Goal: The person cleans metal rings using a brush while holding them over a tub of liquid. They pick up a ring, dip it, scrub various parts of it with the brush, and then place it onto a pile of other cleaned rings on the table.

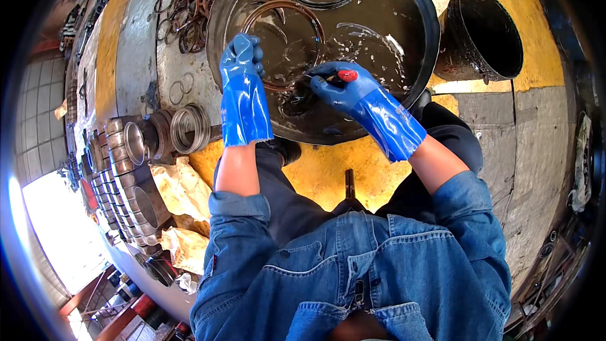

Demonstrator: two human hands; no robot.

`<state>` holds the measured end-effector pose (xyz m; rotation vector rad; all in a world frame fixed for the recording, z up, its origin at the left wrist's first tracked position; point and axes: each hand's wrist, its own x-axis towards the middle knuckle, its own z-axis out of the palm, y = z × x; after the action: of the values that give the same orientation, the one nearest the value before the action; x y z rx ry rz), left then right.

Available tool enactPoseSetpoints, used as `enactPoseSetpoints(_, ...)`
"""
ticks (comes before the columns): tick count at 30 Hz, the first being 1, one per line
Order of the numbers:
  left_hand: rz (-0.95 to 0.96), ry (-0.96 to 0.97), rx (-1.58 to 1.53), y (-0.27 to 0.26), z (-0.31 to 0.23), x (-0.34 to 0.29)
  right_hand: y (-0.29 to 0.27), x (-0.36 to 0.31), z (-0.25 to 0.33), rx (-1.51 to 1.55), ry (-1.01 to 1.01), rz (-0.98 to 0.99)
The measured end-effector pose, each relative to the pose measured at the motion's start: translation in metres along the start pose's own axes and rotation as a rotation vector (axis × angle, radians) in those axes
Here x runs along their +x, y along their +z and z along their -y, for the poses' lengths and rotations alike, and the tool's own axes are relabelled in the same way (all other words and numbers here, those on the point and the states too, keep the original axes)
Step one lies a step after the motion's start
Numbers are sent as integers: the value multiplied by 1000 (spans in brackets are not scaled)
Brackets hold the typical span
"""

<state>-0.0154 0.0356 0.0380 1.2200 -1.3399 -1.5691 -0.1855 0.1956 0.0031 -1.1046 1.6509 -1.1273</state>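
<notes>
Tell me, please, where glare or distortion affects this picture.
Head view: seams in the floor curve with fisheye distortion; the corners go black; a bright patch at left is washed out; glare streaks the left glove, right glove and dark liquid.

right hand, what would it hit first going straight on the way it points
Likely the lower right of the brown ring held by the left hand, though depth is unclear.

A thin, glossy copper-brown ring [279,4] is held up over the left half of a round dark basin [432,31] — a dark, bristly tool [297,98] sits at its lower edge, toward the basin's near rim.
</notes>
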Motion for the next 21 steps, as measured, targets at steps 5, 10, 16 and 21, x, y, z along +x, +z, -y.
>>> enactPoseSetpoints(5, 91, -114, 24, 4, -10, -2, -14, 22, -28, -338, -201, -233)
enactPoseSetpoints(10, 191, -285, 82, -8, 6, 6, -23, 40, -29, -250, -165, -426)
enactPoseSetpoints(16, 151, -308, 131, -1, 5, 1, -58, 46, -69, -103, 291, -322)
enactPoseSetpoints(21, 149, -309, 139, -6, 4, -2, -36, 33, 3, 124, -73, -254)
